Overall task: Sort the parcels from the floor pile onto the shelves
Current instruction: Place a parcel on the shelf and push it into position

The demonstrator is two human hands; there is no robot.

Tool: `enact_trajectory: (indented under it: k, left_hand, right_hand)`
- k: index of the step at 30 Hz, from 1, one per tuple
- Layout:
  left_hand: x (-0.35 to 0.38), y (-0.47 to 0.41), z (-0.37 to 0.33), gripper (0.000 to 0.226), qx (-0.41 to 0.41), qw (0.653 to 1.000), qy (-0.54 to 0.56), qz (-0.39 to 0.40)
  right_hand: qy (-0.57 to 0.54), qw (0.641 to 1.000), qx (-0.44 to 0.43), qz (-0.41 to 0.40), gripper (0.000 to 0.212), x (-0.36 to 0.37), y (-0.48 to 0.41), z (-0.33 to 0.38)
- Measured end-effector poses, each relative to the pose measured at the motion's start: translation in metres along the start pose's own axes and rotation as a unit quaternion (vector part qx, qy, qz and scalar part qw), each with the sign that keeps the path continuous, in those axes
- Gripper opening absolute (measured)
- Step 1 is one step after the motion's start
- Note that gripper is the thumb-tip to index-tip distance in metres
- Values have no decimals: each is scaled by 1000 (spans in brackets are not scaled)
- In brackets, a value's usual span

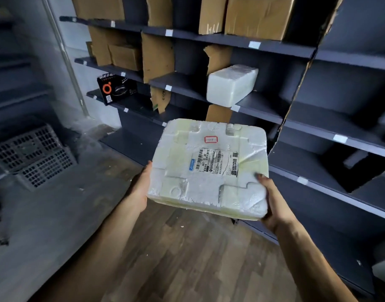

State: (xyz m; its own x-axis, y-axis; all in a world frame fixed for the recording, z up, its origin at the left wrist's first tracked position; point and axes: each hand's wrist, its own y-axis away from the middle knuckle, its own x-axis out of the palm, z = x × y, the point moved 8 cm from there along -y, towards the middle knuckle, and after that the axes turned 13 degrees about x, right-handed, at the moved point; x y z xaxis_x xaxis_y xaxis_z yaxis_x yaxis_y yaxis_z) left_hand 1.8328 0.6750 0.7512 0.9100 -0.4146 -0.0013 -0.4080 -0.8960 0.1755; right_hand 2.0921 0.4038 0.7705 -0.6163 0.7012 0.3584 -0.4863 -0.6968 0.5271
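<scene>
Both hands clamp a white foam parcel point(209, 171) from its two sides. My left hand point(141, 190) cups the left edge with the fingers tucked out of sight underneath. My right hand point(272, 203) grips the near right corner, the thumb pressing on the top face. The parcel is held in the air in front of me, above the floor and just short of the shelves, tilted a little toward me.

It is a flat, squarish slab of grainy polystyrene with rounded corners, and stepped recesses are moulded into its lid. Clear film wraps it tightly and wrinkles glossy near my right thumb. A printed shipping label point(215, 162) with barcodes lies across the middle, and a small red-bordered sticker point(210, 139) sits above it.

Beyond the parcel stand dark, matte shelves point(230, 40) whose front lips carry small white tags point(254, 44). Torn cardboard sheets divide them. A second foam block point(230, 85), thicker and brick-shaped, rests on a middle shelf with one corner overhanging the edge. A glossy black box point(113, 89) with an orange ring stands on a shelf to the left. Creased brown cardboard boxes point(257, 16) fill the upper levels.

Below me runs a streaky wood-plank floor point(187, 258). A perforated grey plastic crate point(32, 153) sits far to the left.
</scene>
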Motion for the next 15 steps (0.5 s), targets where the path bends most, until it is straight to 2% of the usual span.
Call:
enact_trajectory:
  k: [2, 6, 15]
  left_hand:
    - [-21, -15, -13, 60, 8, 1000, 11, -12]
    - [-65, -67, -14, 73, 11, 998, 13, -59]
    - [-89, -142, -30, 53, 16, 994, -36, -106]
  right_hand:
    - [-2, 1000, -8, 11, 73, 26, -13, 4]
    - [-3, 998, -8, 55, 55, 76, -40, 9]
    - [-34, 996, 21, 86, 57, 123, -134, 19]
